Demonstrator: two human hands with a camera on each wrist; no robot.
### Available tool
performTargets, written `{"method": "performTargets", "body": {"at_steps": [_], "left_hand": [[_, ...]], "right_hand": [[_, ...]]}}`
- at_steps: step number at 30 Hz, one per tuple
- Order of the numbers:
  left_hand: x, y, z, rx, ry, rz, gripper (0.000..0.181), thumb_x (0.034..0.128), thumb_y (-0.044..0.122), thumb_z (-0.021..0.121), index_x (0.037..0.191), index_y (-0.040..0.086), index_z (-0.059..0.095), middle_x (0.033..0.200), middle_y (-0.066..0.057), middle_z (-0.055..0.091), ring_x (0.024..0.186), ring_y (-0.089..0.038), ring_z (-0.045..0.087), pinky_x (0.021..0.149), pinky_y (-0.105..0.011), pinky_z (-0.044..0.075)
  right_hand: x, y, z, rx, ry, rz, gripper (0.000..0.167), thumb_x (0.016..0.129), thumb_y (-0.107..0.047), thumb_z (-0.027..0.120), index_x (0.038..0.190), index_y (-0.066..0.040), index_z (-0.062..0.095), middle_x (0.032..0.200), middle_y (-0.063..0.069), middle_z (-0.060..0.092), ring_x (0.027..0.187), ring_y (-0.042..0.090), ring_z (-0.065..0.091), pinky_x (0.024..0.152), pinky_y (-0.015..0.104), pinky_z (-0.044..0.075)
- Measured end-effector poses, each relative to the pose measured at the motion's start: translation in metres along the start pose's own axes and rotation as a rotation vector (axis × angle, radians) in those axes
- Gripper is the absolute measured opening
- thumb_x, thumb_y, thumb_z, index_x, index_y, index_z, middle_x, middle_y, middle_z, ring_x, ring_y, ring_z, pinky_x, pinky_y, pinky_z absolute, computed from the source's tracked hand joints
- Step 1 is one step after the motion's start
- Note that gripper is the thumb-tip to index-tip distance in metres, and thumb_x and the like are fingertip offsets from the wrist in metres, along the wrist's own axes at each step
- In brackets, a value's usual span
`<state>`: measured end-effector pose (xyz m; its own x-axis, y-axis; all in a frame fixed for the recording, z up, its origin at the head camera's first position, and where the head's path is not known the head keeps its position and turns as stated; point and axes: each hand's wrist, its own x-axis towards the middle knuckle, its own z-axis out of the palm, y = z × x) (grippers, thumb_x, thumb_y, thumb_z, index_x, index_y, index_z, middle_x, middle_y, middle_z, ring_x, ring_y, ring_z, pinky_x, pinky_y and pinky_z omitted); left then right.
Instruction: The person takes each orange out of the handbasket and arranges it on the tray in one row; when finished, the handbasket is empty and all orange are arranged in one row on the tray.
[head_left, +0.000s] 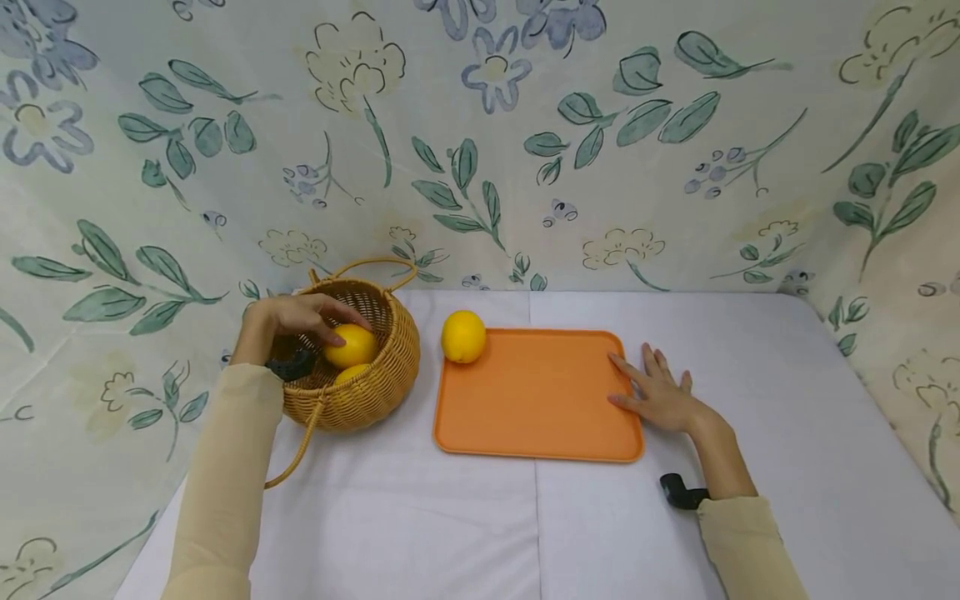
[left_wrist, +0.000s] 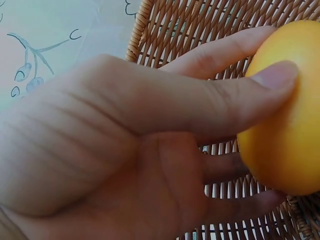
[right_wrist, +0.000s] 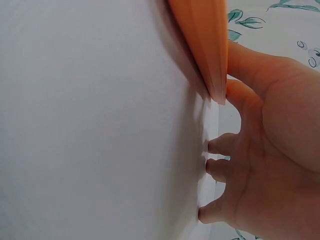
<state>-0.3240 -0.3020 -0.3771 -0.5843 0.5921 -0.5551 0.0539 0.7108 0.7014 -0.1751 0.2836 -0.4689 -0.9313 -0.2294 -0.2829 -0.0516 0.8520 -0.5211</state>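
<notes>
In the head view a yellow, rounded fruit (head_left: 351,346) lies within the wicker basket (head_left: 375,379), gripped by the left hand (head_left: 300,321), which reaches in over the rim. The left wrist view shows the thumb and fingers around the fruit (left_wrist: 290,115). Below it another yellow fruit (head_left: 351,373) is partly hidden. A third fruit (head_left: 463,337) sits at the upper left corner of the orange tray (head_left: 540,396). The right hand (head_left: 663,396), fingers spread, touches the tray's right edge with thumb and index finger; its other fingertips rest on the white cloth.
A white cloth (head_left: 420,517) covers the table, and a floral fabric (head_left: 480,167) hangs behind it. The basket's two handles (head_left: 300,454) stick out, one at the back and one toward the front left.
</notes>
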Motion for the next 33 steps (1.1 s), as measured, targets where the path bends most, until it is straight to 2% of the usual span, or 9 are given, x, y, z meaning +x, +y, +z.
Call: {"method": "performTargets", "body": {"at_steps": [5, 10, 16, 19, 26, 33], "left_hand": [[-0.0008, 0.0019, 0.0002, -0.001, -0.006, -0.004, 0.052, 0.0997, 0.017, 0.067, 0.15, 0.012, 0.054, 0.161, -0.013, 0.045, 0.145, -0.03, 0.04, 0.118, -0.047, 0.041], [0.0, 0.0019, -0.0005, 0.041, -0.023, -0.013, 0.057, 0.0964, 0.019, 0.071, 0.151, 0.016, 0.054, 0.16, -0.012, 0.046, 0.139, -0.026, 0.046, 0.112, -0.038, 0.045], [0.0005, 0.0021, 0.0, 0.021, -0.041, 0.009, 0.062, 0.0951, 0.015, 0.072, 0.154, 0.014, 0.051, 0.162, -0.016, 0.042, 0.138, -0.027, 0.048, 0.107, -0.031, 0.049], [-0.0011, 0.0034, 0.0015, 0.013, -0.021, 0.004, 0.062, 0.0955, 0.014, 0.071, 0.154, 0.013, 0.05, 0.162, -0.016, 0.042, 0.141, -0.03, 0.045, 0.11, -0.035, 0.047], [-0.0008, 0.0035, 0.0041, -0.013, 0.009, -0.013, 0.064, 0.099, 0.022, 0.069, 0.158, 0.016, 0.044, 0.168, -0.015, 0.031, 0.153, -0.036, 0.031, 0.122, -0.056, 0.035], [0.0012, 0.0003, 0.0043, 0.003, 0.008, -0.007, 0.066, 0.0985, 0.025, 0.07, 0.158, 0.017, 0.043, 0.168, -0.014, 0.032, 0.155, -0.038, 0.029, 0.125, -0.061, 0.028]], "right_hand": [[0.0004, -0.0012, 0.0006, -0.005, 0.001, 0.005, 0.083, 0.1, -0.052, 0.061, 0.164, -0.012, 0.025, 0.166, 0.038, -0.012, 0.152, 0.06, -0.013, 0.109, 0.085, -0.015], [0.0006, -0.0018, 0.0004, -0.009, 0.006, 0.013, 0.084, 0.099, -0.053, 0.061, 0.163, -0.011, 0.026, 0.166, 0.038, -0.012, 0.152, 0.06, -0.013, 0.109, 0.085, -0.016], [0.0021, -0.0006, -0.0002, -0.015, 0.012, 0.012, 0.084, 0.099, -0.053, 0.061, 0.163, -0.011, 0.027, 0.166, 0.039, -0.011, 0.152, 0.06, -0.011, 0.109, 0.085, -0.015], [0.0023, -0.0001, 0.0005, -0.016, 0.009, 0.01, 0.084, 0.099, -0.054, 0.061, 0.163, -0.012, 0.027, 0.166, 0.039, -0.011, 0.152, 0.06, -0.012, 0.108, 0.085, -0.015], [0.0022, 0.0012, 0.0017, -0.024, 0.014, 0.01, 0.084, 0.099, -0.054, 0.061, 0.163, -0.013, 0.027, 0.166, 0.039, -0.011, 0.152, 0.06, -0.011, 0.108, 0.085, -0.015], [0.0024, 0.0024, 0.0017, -0.024, 0.015, 0.005, 0.084, 0.099, -0.054, 0.062, 0.163, -0.013, 0.027, 0.166, 0.039, -0.01, 0.152, 0.06, -0.01, 0.108, 0.086, -0.014]]}}
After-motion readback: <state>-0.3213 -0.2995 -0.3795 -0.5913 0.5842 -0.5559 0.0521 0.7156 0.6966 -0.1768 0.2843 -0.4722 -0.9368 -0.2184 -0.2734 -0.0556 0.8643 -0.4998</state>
